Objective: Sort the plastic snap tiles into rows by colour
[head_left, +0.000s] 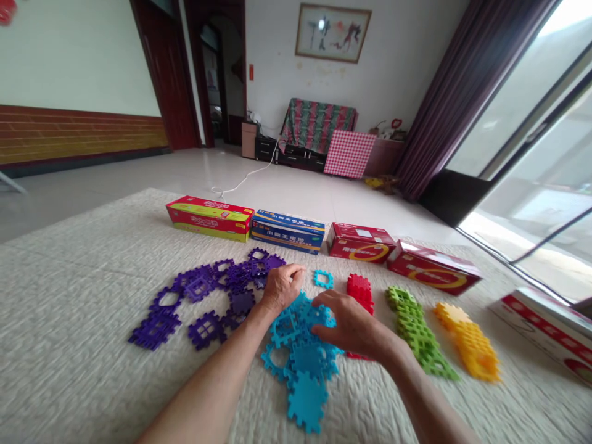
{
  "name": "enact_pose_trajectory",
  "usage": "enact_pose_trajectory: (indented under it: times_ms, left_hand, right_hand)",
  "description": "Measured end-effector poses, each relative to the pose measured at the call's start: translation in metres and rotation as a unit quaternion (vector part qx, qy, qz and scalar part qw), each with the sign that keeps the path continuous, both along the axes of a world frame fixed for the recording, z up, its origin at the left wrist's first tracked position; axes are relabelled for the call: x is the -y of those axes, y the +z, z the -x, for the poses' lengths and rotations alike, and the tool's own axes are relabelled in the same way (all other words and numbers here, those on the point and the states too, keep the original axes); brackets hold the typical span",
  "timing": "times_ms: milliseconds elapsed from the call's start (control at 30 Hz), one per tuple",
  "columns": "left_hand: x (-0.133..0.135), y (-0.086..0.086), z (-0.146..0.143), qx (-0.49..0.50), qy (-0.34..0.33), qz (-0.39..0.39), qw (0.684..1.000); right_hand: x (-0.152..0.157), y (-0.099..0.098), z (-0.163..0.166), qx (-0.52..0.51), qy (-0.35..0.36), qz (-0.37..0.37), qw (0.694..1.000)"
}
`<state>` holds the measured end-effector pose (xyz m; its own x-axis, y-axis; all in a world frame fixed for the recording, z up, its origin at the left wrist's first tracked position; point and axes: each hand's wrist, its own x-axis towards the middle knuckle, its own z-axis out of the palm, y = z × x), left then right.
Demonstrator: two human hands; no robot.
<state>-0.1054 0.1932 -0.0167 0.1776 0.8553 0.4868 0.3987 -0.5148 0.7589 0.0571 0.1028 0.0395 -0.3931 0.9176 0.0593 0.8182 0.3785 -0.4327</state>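
Blue interlocking plastic tiles with toothed edges lie in a loose, overlapping pile before me. My left hand is at the pile's far left edge, fingers curled closed; whatever they may hold is hidden. Over the pile's right side, my right hand is open, thumb and fingers apart, with blue tiles below it. A single blue square-frame tile lies just beyond my hands. Purple tiles spread to the left. A stack of red tiles is partly hidden behind my right hand.
Farther right lie rows of green tiles and yellow tiles. A red-and-yellow box, a blue box and two red boxes line the far side of the quilted mat. A white-and-red box stands at right.
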Motion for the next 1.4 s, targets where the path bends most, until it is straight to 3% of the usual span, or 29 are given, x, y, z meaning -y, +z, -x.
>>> enact_pose_trajectory:
  times_ms: [233, 433, 567, 767, 967, 1200, 1400]
  left_hand:
    - [-0.001, -0.003, -0.001, -0.071, -0.046, -0.006, 0.996]
    - [0.0, -0.002, -0.002, -0.123, -0.039, 0.015, 0.991]
    - [0.0, -0.002, -0.002, -0.105, -0.023, 0.009, 0.994]
    - [0.0, -0.002, -0.002, -0.082, -0.02, 0.009, 0.996]
    - [0.0, -0.003, -0.002, -0.091, -0.023, 0.005, 0.996]
    - [0.003, 0.0, -0.004, -0.157, -0.01, -0.009, 0.987]
    - [0.004, 0.001, -0.004, -0.168, -0.016, -0.014, 0.986]
  right_hand:
    - [-0.003, 0.001, -0.005, -0.004, -0.01, 0.002, 1.0]
    - [-0.037, -0.001, -0.024, 0.018, -0.096, -0.065, 0.993]
    - [-0.067, -0.012, -0.026, 0.053, -0.078, -0.096, 0.991]
    - [-0.08, -0.015, -0.02, 0.138, -0.055, -0.062, 0.987]
    - [-0.064, -0.015, -0.021, 0.128, -0.061, -0.105, 0.984]
    - [-0.014, -0.004, -0.01, 0.109, -0.033, -0.025, 0.993]
    - [-0.021, -0.013, -0.007, 0.126, -0.028, -0.027, 0.991]
